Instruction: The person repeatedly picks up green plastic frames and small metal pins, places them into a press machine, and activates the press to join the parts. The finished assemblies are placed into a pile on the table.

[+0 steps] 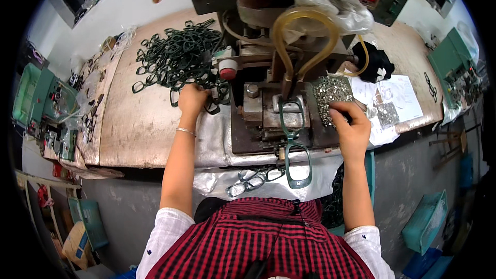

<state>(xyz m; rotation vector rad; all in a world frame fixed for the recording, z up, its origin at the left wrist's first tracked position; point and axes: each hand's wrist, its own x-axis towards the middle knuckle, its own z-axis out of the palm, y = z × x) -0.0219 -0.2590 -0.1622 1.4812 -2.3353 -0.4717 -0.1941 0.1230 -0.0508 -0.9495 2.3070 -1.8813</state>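
Observation:
A dark green eyeglass frame (298,175) hangs in the press (274,116) straight in front of me, one rim on the metal fixture and the other sticking out toward me. My left hand (192,101) is at the near edge of a heap of dark eyeglass frames (181,49), its fingers curled on one of them. Right of the press, my right hand (352,126) hovers at a tray of small shiny metal pieces (328,95). Its thumb and fingertips are pinched together; what lies between them is too small to make out.
A looped yellow hose (305,13) hangs before the press, and a red button (227,70) sits at its left. Several eyeglass frames (253,178) lie on silvery sheeting at the table edge. White papers (400,98) and a black cloth (373,62) are at the right.

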